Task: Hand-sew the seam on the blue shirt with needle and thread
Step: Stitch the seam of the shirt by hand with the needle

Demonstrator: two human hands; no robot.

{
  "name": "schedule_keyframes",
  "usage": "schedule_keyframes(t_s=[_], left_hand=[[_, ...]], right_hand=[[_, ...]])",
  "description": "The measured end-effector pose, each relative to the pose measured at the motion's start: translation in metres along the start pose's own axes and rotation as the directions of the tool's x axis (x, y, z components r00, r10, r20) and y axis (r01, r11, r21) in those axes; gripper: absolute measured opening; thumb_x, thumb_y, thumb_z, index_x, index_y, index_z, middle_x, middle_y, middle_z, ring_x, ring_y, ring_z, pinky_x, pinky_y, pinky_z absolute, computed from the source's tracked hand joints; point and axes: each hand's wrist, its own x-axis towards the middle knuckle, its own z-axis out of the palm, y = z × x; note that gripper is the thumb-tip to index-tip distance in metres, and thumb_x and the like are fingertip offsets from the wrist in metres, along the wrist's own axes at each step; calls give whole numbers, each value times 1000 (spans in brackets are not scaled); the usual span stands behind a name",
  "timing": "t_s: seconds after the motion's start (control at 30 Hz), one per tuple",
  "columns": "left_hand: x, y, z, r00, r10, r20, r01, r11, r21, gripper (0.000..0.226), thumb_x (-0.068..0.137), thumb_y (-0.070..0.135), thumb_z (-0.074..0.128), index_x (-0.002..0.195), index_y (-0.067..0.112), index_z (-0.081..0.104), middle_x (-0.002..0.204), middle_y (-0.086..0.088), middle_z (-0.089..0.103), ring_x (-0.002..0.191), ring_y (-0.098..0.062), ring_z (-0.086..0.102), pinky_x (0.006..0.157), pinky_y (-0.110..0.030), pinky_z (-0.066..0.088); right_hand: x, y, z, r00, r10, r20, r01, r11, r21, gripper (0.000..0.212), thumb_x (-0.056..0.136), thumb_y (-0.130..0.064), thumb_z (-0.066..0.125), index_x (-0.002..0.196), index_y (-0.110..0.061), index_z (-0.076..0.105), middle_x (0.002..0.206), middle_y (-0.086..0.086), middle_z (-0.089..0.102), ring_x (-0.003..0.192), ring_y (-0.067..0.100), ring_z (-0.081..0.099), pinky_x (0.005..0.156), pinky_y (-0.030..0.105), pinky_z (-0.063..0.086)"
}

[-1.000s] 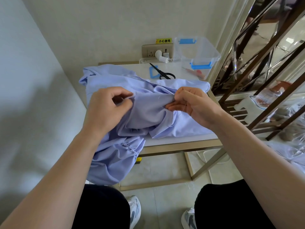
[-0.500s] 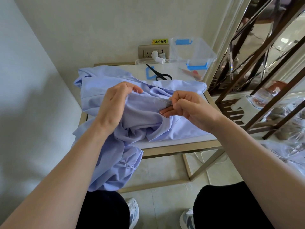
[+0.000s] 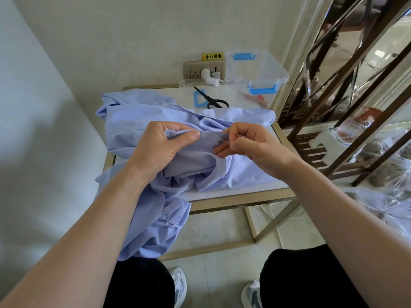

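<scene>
Plain pale blue shirt [image 3: 138,125], no print. All-black scissors [image 3: 213,101], with a bright blue frame [image 3: 198,99] beside them. Clear plastic storage box [image 3: 255,70] with bright blue latches [image 3: 262,90]. Yellow warning sticker [image 3: 212,56] with black characters. Dull gold socket plate [image 3: 193,72], white plug [image 3: 209,77]. White worktop [image 3: 235,94] with a brass-coloured frame. Black trousers [image 3: 142,283]. White sneakers [image 3: 179,285] with grey panels. Off-white wall [image 3: 155,30]. Pale beige floor tiles [image 3: 213,232].

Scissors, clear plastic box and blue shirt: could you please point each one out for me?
scissors [image 3: 209,98], head view, on the blades near the pivot.
clear plastic box [image 3: 255,72], head view, on its see-through side wall.
blue shirt [image 3: 131,127], head view, on its flat left part.
</scene>
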Motion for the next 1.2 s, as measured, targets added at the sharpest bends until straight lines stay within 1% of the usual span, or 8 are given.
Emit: schedule_keyframes(t_s=[0.1, 0.27, 0.47, 0.63, 0.83, 0.97, 1.07, 1.2], left_hand=[[1, 1, 2, 999, -13, -32, 13, 1000, -17, 16, 89, 19, 70, 76, 25, 75, 71, 10, 71, 72, -4, 62, 69, -17, 48], [1, 1, 3, 998, -50, -50, 48, 998, -34, 12, 90, 21, 69, 81, 21, 77, 79, 3, 73, 77, -8, 62, 75, -25, 48], [1, 1, 3, 998, -46, -48, 45, 999, -20, 10, 90, 21, 69, 86, 18, 78, 80, 7, 74, 77, -6, 64, 77, -25, 49], [2, -1, 4, 998, -40, -47, 39, 999, -23, 10, 90, 20, 69, 86, 18, 77, 80, 6, 75, 77, -7, 65, 74, -23, 50], [3, -3, 4, 997, -36, -61, 35, 999, -18, 8, 89, 20, 71, 83, 20, 77, 74, 14, 72, 75, -2, 62, 72, -18, 47], [2, -1, 4, 998, -54, -37, 53, 998, -32, 6, 87, 20, 73, 83, 21, 77, 76, 8, 73, 76, -5, 63, 74, -21, 48], [0, 0, 3, 998, -52, -17, 52, 998, -40, 5, 86, 20, 73, 87, 19, 78, 82, -1, 75, 78, -8, 63, 75, -25, 48], [-2, 2, 3, 998, -60, -8, 59, 995, -81, 6, 86, 18, 74, 88, 18, 79, 91, -11, 74, 79, -11, 63, 77, -27, 49]], right_hand=[[-1, -3, -1, 984, -80, -159, 76, 997, -29, 16, 89, 5, 55, 78, -6, 55, 112, 12, 63, 78, 20, 67, 79, 32, 56], [-4, -11, 3, 977, -136, -167, 127, 990, -63, 11, 98, 2, 49, 90, -6, 50, 73, 4, 60, 56, 11, 41, 54, 20, 35], [-3, -12, 16, 984, 35, -177, -64, 985, -159, 11, 93, -10, 53, 86, -16, 59, 52, -14, 38, 49, 7, 29, 49, 16, 27], [-2, -7, 27, 968, -59, -243, -14, 957, -289, 18, 81, -19, 79, 80, -7, 66, 50, -12, 26, 50, 7, 23, 51, 16, 22], [-5, -13, 17, 989, 80, -121, -117, 936, -333, 11, 85, -14, 73, 77, -10, 67, 49, -11, 27, 49, 6, 24, 59, 23, 25], [-10, -24, 7, 977, 209, 44, -175, 901, -397, 10, 85, -14, 74, 79, -14, 67, 58, -8, 51, 51, 1, 39, 50, 9, 31], [-9, -25, 3, 978, 208, -18, -198, 901, -387, 6, 90, -19, 65, 85, -16, 66, 59, -5, 43, 50, 5, 33, 47, 13, 28], [-4, -25, -2, 987, 112, -117, -133, 972, -192, 22, 95, 0, 42, 93, -10, 61, 53, -13, 38, 50, 7, 30, 48, 16, 28]])
